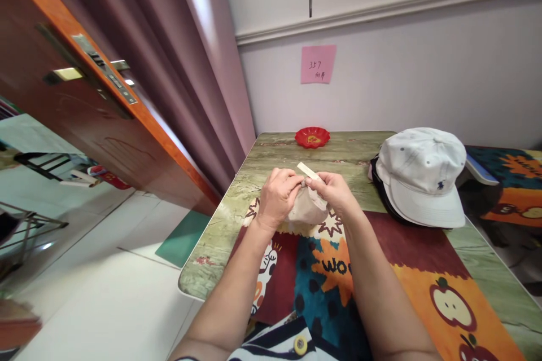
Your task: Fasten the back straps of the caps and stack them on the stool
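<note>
A cream-coloured cap (308,208) is between my two hands above the patterned mat, with its body partly hidden by them. My left hand (277,196) is closed, its fingers pinching the cap's edge near a small metal buckle (304,183). On the other side, my right hand (336,190) grips the cap's strap (308,170) between thumb and fingers. The strap's pale free end sticks up beyond the thumb. Both sets of fingertips nearly meet at the buckle.
To the right sits a stack of caps, a white cap (421,175) on top of dark ones. A red scalloped dish (312,137) lies at the back of the green table (224,248). A colourful mat (423,237) covers its front. Left of the table stands a wooden door (114,107).
</note>
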### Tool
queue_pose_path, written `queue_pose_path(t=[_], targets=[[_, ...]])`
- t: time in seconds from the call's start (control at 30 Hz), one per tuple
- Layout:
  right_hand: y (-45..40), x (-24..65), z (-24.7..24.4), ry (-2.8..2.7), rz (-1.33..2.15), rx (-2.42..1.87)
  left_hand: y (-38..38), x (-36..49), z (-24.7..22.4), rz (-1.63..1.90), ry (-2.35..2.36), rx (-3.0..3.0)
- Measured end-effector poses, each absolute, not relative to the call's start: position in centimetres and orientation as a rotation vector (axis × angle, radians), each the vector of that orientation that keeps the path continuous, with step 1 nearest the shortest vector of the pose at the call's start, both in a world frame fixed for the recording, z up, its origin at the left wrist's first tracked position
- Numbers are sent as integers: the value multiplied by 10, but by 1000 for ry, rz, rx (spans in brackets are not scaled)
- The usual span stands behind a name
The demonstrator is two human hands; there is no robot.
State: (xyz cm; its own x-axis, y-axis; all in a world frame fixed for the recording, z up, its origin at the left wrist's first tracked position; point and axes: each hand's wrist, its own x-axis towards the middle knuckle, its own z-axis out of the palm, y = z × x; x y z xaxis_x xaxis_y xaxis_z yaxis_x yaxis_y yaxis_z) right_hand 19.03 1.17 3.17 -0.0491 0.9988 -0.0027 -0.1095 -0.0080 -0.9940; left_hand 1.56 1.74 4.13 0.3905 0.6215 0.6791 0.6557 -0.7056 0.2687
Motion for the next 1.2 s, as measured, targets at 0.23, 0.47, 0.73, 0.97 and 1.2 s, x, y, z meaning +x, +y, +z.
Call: queue_pose_path(t=[0.23,0.47,0.73,0.97,1.2], targets=[[14,186,25,-1154,1126,-1105,12,28,29,-1517,-1255,-2619],[9,184,32,-1129,1093,-1089,10,27,29,-1720,-1220,-2623],[4,173,37,-1118,1065,-1067,13,25,23,-1851,-1292,-2545],[3,171,38,-1158,1127,-1055,13,19,22,-1903,-1372,-2590],[-1,189,46,-1112,1069,-1058,28,-5,24,-2454,-1689,-2566]])
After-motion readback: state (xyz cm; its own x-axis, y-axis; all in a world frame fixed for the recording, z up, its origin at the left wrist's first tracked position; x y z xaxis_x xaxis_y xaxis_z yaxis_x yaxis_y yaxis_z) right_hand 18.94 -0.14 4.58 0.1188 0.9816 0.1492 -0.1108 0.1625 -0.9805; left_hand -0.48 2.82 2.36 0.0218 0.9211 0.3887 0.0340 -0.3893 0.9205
